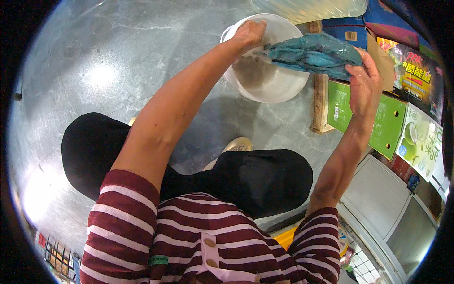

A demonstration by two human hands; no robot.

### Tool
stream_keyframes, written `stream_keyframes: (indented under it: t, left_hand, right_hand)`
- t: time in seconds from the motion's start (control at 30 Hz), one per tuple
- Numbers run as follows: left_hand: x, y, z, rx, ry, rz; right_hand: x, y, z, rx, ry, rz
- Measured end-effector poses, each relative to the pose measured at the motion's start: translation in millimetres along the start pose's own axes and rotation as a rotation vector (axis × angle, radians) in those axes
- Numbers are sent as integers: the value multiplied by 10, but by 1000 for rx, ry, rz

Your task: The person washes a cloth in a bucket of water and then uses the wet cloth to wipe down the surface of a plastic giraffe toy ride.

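Observation:
A white plastic bucket [280, 88] stands on the floor, with murky water or wet residue inside. My left hand [251, 32] is over the bucket's left part, its fingers curled; whether it grips anything is hidden. My right hand [367, 76] holds one end of a wet-looking teal plastic bag or cloth [315, 55], thumb below and fingers behind it. The teal thing stretches leftward from that hand over the bucket's opening, and its narrow end hangs inside, close to my left hand.
Stacked cartons line the right side, including a green carton [386, 117] and a black printed box [415, 74]. A wooden frame [320, 103] stands beside the bucket. A clear plastic-wrapped bundle [312, 9] lies beyond it. A whitish cabinet [376, 191] is at lower right. Grey tiled floor [117, 46] surrounds my shoes.

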State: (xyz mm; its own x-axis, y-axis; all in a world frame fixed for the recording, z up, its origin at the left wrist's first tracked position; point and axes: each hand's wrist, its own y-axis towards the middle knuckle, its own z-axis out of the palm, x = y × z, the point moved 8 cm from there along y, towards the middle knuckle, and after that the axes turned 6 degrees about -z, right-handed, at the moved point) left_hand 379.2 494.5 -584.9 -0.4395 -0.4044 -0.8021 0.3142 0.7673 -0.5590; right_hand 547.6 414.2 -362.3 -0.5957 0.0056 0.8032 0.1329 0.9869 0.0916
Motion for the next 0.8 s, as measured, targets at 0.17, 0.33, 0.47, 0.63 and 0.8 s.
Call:
stream_keyframes:
  t: [0.17, 0.33, 0.47, 0.63, 0.8]
  left_hand:
    - [99, 38, -30, 7, -93, -14]
    - [16, 74, 69, -30, -33, 13]
    - [117, 139, 61, 29, -58, -47]
    - [-89, -7, 23, 13, 63, 46]
    - [59, 53, 23, -42, -16, 57]
  right_hand:
    - [-194, 56, 586, 142, -122, -107]
    - [-1231, 120, 1424, 363, -670, -124]
    - [-1889, -23, 2281, 691, -807, -125]
    - [-2265, 20, 2595, 999, -847, -109]
    - [-1485, 216, 1926, 875, -605, 79]
